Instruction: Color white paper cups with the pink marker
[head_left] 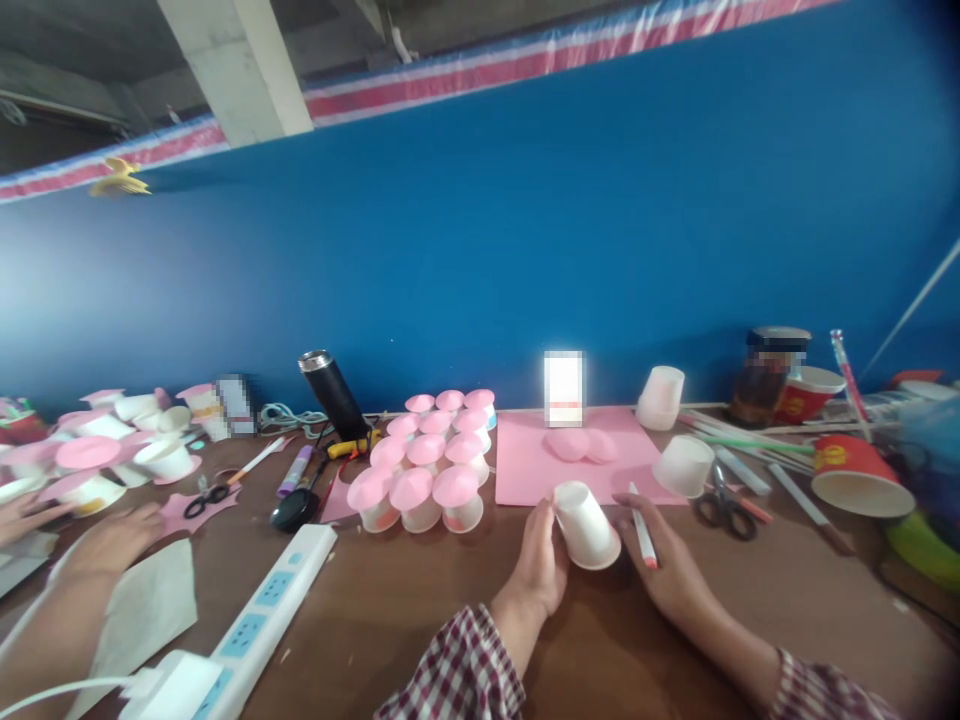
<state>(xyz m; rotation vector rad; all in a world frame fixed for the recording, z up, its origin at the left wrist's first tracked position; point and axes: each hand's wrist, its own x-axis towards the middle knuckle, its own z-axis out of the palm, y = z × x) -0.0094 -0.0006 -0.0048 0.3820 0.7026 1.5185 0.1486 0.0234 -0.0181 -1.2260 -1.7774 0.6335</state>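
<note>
My left hand [541, 562] is wrapped round the side of a white paper cup [586, 528]. The cup is tilted, its narrow base up and its wide rim toward the lower right. Just right of it, my right hand [666, 555] holds a white marker [643, 528] with a reddish end, lying between the fingers and pointing up and away. Behind both hands lies a pink paper sheet [517, 465] with pink cut-out rounds [577, 444] on it. Another white cup [682, 466] lies on its side beyond my right hand.
Several upturned cups with pink cone tops [412, 488] stand in rows on the left. Black scissors [726, 512] and a red cup [855, 465] lie at right. A power strip [274, 590] crosses the front left, near another person's arm [94, 570]. A blue panel [480, 250] rises behind.
</note>
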